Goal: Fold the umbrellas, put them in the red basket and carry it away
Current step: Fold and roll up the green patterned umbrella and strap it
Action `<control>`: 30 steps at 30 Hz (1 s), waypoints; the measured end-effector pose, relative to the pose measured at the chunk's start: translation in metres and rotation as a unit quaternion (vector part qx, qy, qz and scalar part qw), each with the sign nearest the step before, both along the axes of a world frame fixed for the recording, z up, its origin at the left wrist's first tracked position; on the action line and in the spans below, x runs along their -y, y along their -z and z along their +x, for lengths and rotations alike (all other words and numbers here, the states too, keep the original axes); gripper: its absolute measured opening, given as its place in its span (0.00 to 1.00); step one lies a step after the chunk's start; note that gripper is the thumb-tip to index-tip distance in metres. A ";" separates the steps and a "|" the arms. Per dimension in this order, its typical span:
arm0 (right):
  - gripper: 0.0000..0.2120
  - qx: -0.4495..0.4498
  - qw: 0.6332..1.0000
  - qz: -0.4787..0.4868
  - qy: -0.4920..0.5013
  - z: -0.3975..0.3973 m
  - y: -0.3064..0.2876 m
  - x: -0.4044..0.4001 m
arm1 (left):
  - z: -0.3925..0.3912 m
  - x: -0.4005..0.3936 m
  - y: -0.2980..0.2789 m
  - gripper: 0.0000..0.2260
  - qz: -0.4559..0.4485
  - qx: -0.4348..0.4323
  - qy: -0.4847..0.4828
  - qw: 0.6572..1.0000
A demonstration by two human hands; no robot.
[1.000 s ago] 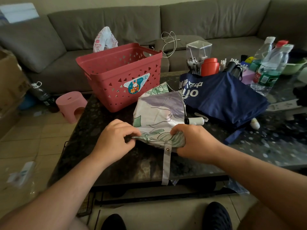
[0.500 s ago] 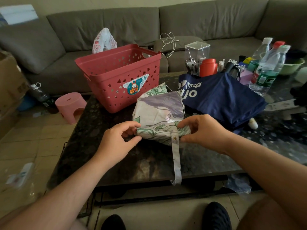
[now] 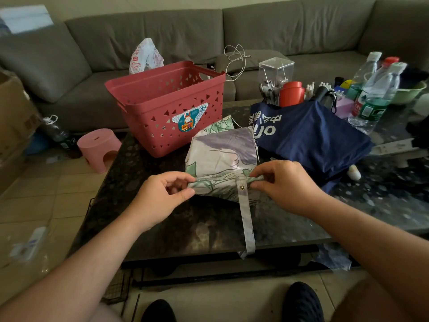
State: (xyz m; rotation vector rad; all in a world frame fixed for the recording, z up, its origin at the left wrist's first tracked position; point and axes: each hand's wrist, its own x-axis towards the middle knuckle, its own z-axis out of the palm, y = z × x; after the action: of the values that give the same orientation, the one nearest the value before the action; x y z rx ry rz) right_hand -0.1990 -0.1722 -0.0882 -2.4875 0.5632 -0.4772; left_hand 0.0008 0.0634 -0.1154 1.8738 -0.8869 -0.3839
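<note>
A pale floral umbrella [image 3: 220, 156] lies collapsed on the dark stone table [image 3: 144, 217], its near edge rolled up. My left hand [image 3: 162, 196] pinches the left end of that roll. My right hand [image 3: 285, 184] pinches the right end. The umbrella's strap [image 3: 246, 219] with a snap button hangs over the table's front edge. A navy umbrella [image 3: 311, 138] with white lettering lies loosely bunched to the right, touching the floral one. The red basket [image 3: 167, 108] stands empty at the table's far left, behind the floral umbrella.
Plastic bottles [image 3: 376, 89], a red canister [image 3: 291, 94], a clear box [image 3: 276, 70] and small clutter crowd the table's far right. A grey sofa [image 3: 278, 38] runs behind. A pink stool [image 3: 98, 147] stands on the floor at left. My shoes [image 3: 301, 303] rest below.
Both hands lifted off the fabric from a flat press and now pinch the rolled edge at its ends. The strap swung slightly right.
</note>
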 end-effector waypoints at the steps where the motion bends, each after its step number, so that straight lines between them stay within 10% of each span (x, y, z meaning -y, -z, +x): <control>1: 0.08 0.004 1.000 0.000 -0.013 -0.001 0.000 -0.002 | 0.000 -0.001 0.000 0.15 -0.006 -0.009 0.003 1.000; 10: 0.07 0.020 0.999 0.034 -0.017 -0.004 0.004 -0.010 | -0.007 0.002 0.000 0.19 -0.053 -0.123 0.014 0.991; 19: 0.07 0.076 0.981 -0.144 -0.109 -0.013 0.019 -0.006 | 0.007 -0.009 0.003 0.11 0.078 0.079 0.018 0.994; 30: 0.04 -0.065 0.947 -0.105 -0.298 -0.017 0.051 -0.006 | 0.002 -0.016 0.012 0.07 0.236 0.184 0.145 0.943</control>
State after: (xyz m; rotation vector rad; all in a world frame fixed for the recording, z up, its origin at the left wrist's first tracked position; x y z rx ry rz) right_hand -0.2161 -0.1664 -0.1393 -2.7314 -0.2185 -0.1365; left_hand 0.0031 0.0792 -0.1278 2.3057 -1.4318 -0.4635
